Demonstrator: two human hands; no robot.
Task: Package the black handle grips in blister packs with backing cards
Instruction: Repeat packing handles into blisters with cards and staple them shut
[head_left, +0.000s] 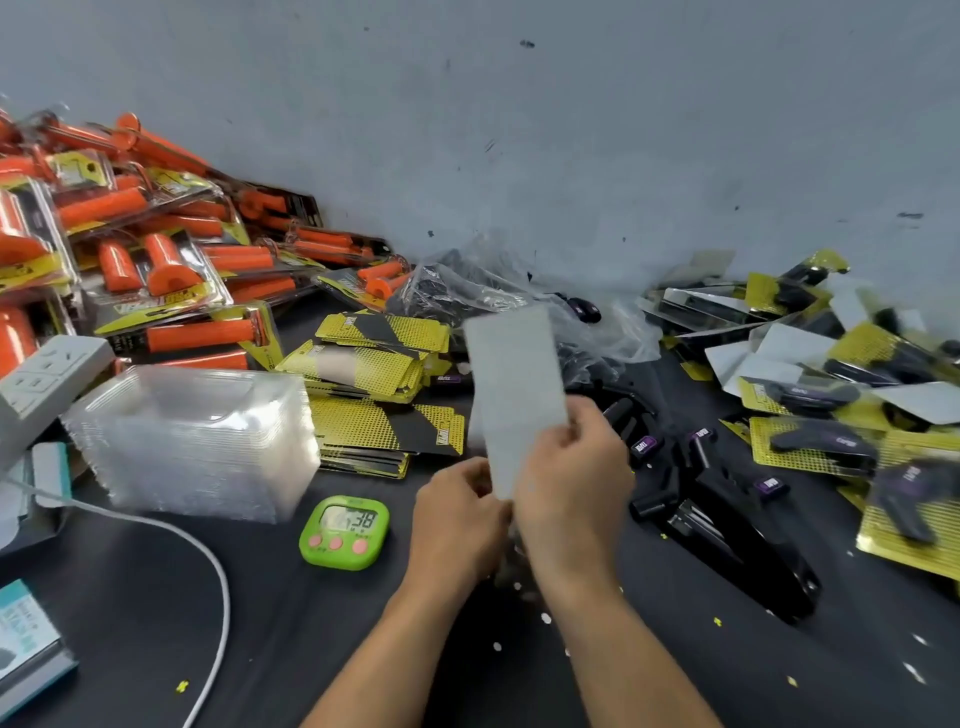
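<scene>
Backing card (514, 384): flat rectangle, matte grey back showing, held upright over dark table (311, 623). Right hand (571, 488) pinches lower right edge; left hand (457, 519) pinches bottom left corner. Black handle grips (727, 519), glossy, loose at right. Clear blister shells (197, 441) stacked left; rounded green timer (344, 531) near.

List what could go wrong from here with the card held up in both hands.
1. The backing card, pinched by the left hand and right hand, shows its plain grey side; it may go into a blister facing the wrong way.
2. Reaching for the clear blister stack crosses the green timer, which could get knocked.
3. The loose black grips lie jumbled beside the right forearm; a sweep might scatter them.
</scene>
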